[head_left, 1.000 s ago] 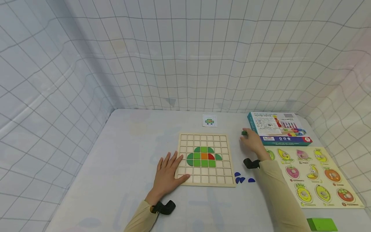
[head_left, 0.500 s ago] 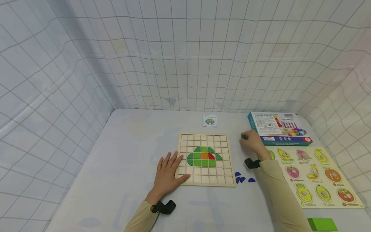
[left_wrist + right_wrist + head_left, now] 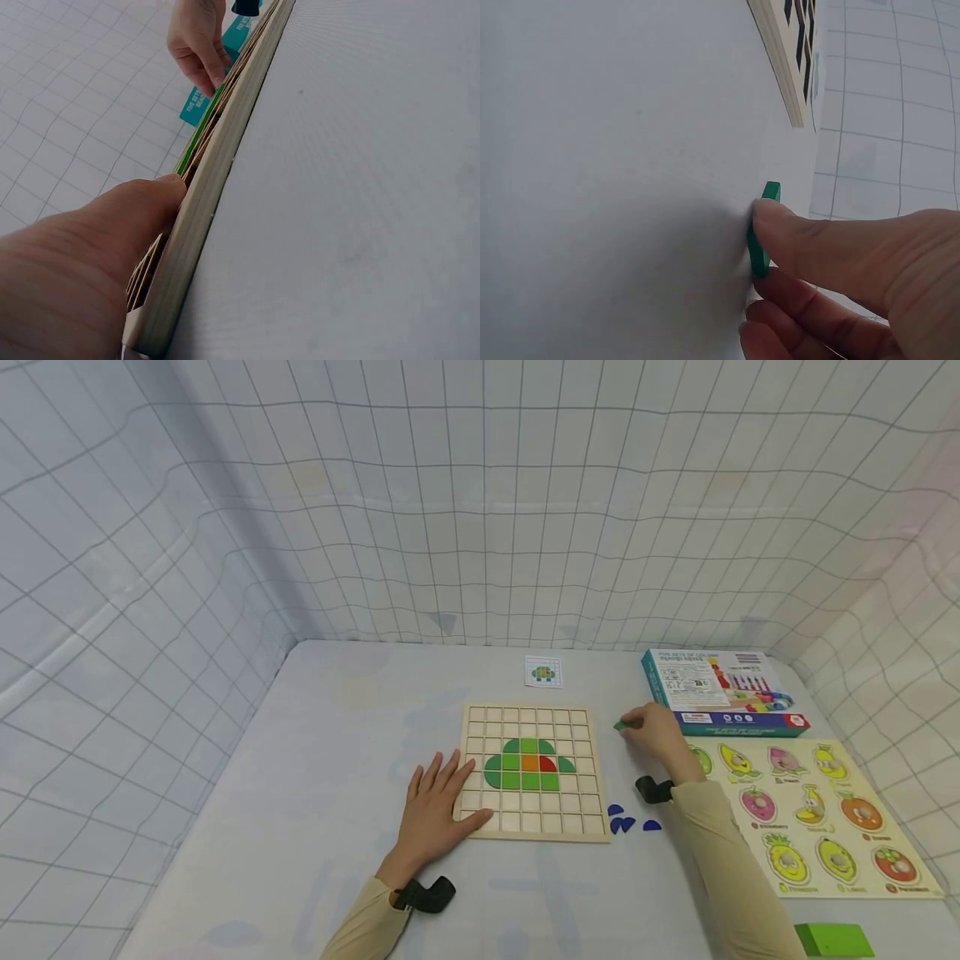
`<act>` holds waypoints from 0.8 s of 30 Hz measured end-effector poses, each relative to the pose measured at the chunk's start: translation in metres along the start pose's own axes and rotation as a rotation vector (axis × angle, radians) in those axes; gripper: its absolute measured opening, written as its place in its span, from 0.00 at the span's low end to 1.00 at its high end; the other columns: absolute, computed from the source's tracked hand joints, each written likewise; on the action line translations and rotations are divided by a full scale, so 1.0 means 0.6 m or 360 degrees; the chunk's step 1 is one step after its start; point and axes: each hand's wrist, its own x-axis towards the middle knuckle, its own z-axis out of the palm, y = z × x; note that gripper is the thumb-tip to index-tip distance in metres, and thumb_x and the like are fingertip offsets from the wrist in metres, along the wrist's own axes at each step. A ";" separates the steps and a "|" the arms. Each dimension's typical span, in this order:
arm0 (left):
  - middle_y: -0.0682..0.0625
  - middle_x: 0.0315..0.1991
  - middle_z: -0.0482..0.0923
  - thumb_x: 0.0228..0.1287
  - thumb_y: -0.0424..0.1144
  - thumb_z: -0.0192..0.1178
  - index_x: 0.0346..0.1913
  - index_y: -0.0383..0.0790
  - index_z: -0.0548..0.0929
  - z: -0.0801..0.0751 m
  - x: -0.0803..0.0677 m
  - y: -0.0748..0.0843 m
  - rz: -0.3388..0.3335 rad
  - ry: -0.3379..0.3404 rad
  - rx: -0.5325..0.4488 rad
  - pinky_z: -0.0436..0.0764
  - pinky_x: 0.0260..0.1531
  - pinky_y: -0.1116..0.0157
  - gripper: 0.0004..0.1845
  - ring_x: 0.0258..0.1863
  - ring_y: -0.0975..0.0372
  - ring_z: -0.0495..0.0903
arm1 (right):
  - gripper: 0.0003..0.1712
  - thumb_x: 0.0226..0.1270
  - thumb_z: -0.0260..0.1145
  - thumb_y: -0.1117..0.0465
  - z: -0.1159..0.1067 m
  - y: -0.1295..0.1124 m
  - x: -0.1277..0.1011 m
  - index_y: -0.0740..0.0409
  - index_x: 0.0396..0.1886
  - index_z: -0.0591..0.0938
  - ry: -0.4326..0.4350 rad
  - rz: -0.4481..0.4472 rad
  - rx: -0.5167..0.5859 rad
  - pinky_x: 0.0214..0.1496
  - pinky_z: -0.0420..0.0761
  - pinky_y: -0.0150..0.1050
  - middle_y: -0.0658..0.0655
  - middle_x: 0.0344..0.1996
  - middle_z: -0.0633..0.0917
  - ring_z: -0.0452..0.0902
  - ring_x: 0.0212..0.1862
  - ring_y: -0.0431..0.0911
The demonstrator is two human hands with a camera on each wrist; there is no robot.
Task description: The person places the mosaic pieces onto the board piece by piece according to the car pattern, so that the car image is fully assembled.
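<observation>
Right hand carries the green piece closer to the board.
Fingertips pinch it just beside the board's right edge; left hand lies flat on the board.

Head view overhead; wrist views close, table-level

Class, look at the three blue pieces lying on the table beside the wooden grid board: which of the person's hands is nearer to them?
Right. The right hand pinches a green piece just beyond the blue pieces; the left hand rests across the grid board.
</observation>
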 end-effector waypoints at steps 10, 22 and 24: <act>0.45 0.72 0.56 0.57 0.64 0.58 0.70 0.46 0.66 -0.001 0.000 0.002 -0.0017 -0.0026 -0.0005 0.43 0.66 0.46 0.42 0.71 0.48 0.48 | 0.14 0.58 0.69 0.66 -0.002 0.002 -0.005 0.70 0.41 0.80 -0.0040 0.0065 0.0052 0.39 0.74 0.45 0.64 0.35 0.79 0.71 0.38 0.54; 0.45 0.71 0.56 0.56 0.64 0.59 0.70 0.46 0.67 -0.003 0.000 0.003 -0.0022 -0.0035 -0.0017 0.43 0.66 0.46 0.41 0.71 0.48 0.48 | 0.10 0.57 0.71 0.66 -0.001 0.000 -0.016 0.64 0.30 0.76 0.0090 0.0038 0.0089 0.34 0.73 0.43 0.61 0.30 0.79 0.72 0.34 0.53; 0.45 0.71 0.56 0.56 0.64 0.59 0.70 0.45 0.67 -0.004 0.000 0.004 -0.0024 -0.0037 -0.0017 0.43 0.66 0.46 0.41 0.71 0.48 0.48 | 0.10 0.56 0.71 0.66 -0.001 0.000 -0.020 0.64 0.28 0.76 0.0111 0.0028 0.0087 0.32 0.72 0.42 0.61 0.29 0.79 0.71 0.33 0.52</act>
